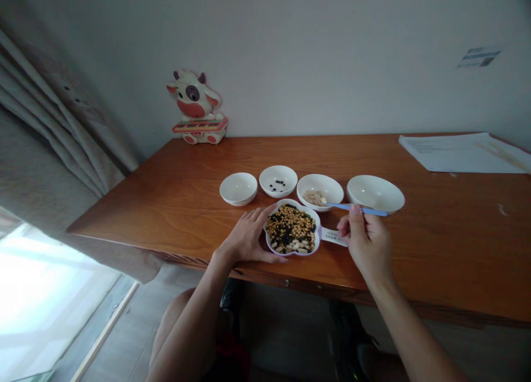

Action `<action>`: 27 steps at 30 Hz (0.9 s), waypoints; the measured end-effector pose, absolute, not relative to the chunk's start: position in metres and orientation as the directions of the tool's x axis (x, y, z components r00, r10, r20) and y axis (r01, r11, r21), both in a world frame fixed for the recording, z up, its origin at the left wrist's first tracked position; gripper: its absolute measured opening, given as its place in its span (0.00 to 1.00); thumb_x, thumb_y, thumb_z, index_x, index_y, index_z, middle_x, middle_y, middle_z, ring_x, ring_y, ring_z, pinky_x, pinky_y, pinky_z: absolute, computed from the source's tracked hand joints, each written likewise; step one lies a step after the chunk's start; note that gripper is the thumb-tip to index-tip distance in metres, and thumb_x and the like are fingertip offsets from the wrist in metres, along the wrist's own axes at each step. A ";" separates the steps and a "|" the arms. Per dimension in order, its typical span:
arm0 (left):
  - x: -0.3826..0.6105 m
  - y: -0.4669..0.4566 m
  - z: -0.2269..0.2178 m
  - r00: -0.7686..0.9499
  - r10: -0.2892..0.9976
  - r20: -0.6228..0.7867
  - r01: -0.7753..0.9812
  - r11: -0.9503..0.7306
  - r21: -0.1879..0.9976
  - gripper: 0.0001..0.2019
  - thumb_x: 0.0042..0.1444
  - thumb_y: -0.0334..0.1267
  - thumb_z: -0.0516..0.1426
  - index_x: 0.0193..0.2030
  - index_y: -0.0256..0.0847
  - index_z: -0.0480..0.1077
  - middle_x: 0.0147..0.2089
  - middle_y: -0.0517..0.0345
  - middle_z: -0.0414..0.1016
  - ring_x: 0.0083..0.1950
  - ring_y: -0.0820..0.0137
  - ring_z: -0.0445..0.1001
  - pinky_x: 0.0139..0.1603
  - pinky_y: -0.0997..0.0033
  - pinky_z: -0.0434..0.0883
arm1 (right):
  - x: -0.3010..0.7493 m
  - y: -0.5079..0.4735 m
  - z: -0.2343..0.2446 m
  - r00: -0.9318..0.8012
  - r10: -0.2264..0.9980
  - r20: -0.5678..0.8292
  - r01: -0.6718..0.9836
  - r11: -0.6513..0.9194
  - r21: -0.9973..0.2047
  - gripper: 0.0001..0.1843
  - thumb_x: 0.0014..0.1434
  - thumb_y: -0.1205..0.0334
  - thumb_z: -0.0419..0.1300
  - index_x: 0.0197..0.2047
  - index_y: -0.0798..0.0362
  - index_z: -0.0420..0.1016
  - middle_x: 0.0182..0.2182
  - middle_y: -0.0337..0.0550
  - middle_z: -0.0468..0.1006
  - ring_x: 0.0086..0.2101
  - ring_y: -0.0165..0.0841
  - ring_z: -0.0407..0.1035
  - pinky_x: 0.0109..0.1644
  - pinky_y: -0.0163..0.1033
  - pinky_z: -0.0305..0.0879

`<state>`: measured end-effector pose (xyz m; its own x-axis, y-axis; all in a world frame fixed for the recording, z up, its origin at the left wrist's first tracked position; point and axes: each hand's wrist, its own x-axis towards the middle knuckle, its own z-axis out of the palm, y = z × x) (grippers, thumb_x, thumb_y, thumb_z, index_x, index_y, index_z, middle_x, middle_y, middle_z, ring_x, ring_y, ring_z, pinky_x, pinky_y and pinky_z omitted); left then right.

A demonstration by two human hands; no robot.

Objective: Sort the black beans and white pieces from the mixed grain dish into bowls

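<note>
My left hand curls round the left side of a scalloped, white-and-lilac bowl with a handle. Mixed yellow, black and pale beans or grains cover its inside. My right hand pinches slim blue tweezers just above the labelled handle. Their tip, with a small pale piece at it, is over the third white bowl, which holds beige bits. A few black beans lie in the second white bowl. No contents show in the leftmost bowl or the rightmost bowl.
A toy cow with a keyboard stands at the back left of the wooden table. Papers lie at the back right, against the wall. A curtain hangs left of the table, and the front edge runs close below both hands.
</note>
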<state>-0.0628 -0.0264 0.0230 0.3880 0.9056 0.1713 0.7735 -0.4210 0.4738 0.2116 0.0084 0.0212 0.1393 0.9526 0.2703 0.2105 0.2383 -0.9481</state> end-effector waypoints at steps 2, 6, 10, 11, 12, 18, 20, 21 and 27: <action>-0.062 -0.026 0.023 0.391 0.904 0.173 0.770 -0.424 0.477 0.64 0.40 0.69 0.68 0.77 0.46 0.41 0.73 0.42 0.59 0.70 0.45 0.62 0.72 0.43 0.58 | 0.212 0.009 0.021 0.135 0.955 0.265 0.238 0.228 -0.944 0.26 0.68 0.39 0.53 0.28 0.52 0.69 0.23 0.40 0.73 0.22 0.28 0.67 0.25 0.33 0.65; -0.061 -0.026 0.025 0.392 0.904 0.169 0.770 -0.423 0.478 0.64 0.40 0.68 0.68 0.77 0.48 0.41 0.73 0.43 0.59 0.71 0.45 0.62 0.72 0.44 0.59 | 0.210 0.008 0.022 0.131 0.946 0.296 0.339 0.238 -0.910 0.26 0.68 0.39 0.53 0.30 0.52 0.71 0.23 0.41 0.74 0.22 0.29 0.68 0.26 0.34 0.66; -0.061 -0.026 0.024 0.401 0.896 0.190 0.765 -0.442 0.469 0.63 0.41 0.68 0.68 0.77 0.46 0.42 0.72 0.43 0.60 0.70 0.47 0.63 0.71 0.46 0.59 | 0.209 0.008 0.021 0.134 0.938 0.321 0.385 0.249 -0.889 0.26 0.68 0.39 0.52 0.31 0.53 0.72 0.24 0.42 0.75 0.22 0.30 0.69 0.27 0.35 0.68; -0.062 -0.026 0.023 0.404 0.894 0.196 0.764 -0.447 0.466 0.63 0.40 0.68 0.68 0.77 0.46 0.42 0.72 0.44 0.60 0.70 0.48 0.63 0.71 0.46 0.60 | 0.210 0.008 0.021 0.135 0.937 0.321 0.386 0.249 -0.888 0.26 0.68 0.40 0.52 0.32 0.53 0.72 0.24 0.42 0.75 0.22 0.30 0.70 0.27 0.35 0.68; -0.062 -0.026 0.023 0.405 0.892 0.201 0.763 -0.451 0.463 0.63 0.40 0.68 0.68 0.77 0.46 0.42 0.72 0.44 0.60 0.70 0.48 0.63 0.71 0.47 0.60 | 0.210 0.008 0.021 0.136 0.937 0.321 0.384 0.249 -0.889 0.26 0.68 0.40 0.52 0.32 0.53 0.73 0.24 0.42 0.75 0.22 0.30 0.70 0.27 0.35 0.68; -0.062 -0.026 0.021 0.409 0.885 0.221 0.761 -0.465 0.452 0.63 0.41 0.69 0.67 0.77 0.47 0.41 0.74 0.44 0.58 0.71 0.47 0.62 0.72 0.46 0.59 | 0.210 0.007 0.019 0.128 0.938 0.324 0.365 0.259 -0.894 0.26 0.68 0.40 0.53 0.30 0.53 0.72 0.23 0.42 0.76 0.22 0.30 0.70 0.26 0.34 0.67; -0.062 -0.026 0.020 0.403 0.890 0.212 0.768 -0.455 0.450 0.64 0.41 0.69 0.67 0.77 0.46 0.41 0.74 0.43 0.57 0.71 0.46 0.62 0.72 0.45 0.59 | 0.209 0.007 0.018 0.095 0.934 0.344 0.376 0.286 -0.881 0.25 0.68 0.41 0.53 0.29 0.52 0.71 0.23 0.42 0.76 0.22 0.30 0.70 0.26 0.34 0.67; -0.063 -0.026 0.019 0.399 0.893 0.208 0.773 -0.449 0.448 0.65 0.40 0.70 0.67 0.77 0.46 0.40 0.74 0.42 0.57 0.71 0.45 0.61 0.72 0.44 0.59 | 0.209 0.007 0.017 0.071 0.931 0.359 0.389 0.306 -0.869 0.25 0.68 0.41 0.54 0.29 0.52 0.71 0.23 0.42 0.76 0.22 0.30 0.70 0.27 0.34 0.66; -0.064 -0.026 0.017 0.381 0.900 0.211 0.772 -0.435 0.464 0.66 0.39 0.71 0.67 0.76 0.42 0.41 0.74 0.37 0.56 0.72 0.45 0.60 0.73 0.44 0.58 | 0.209 0.003 0.015 -0.089 0.895 0.437 0.530 0.414 -0.740 0.22 0.68 0.46 0.56 0.29 0.53 0.74 0.22 0.42 0.77 0.21 0.29 0.68 0.26 0.34 0.60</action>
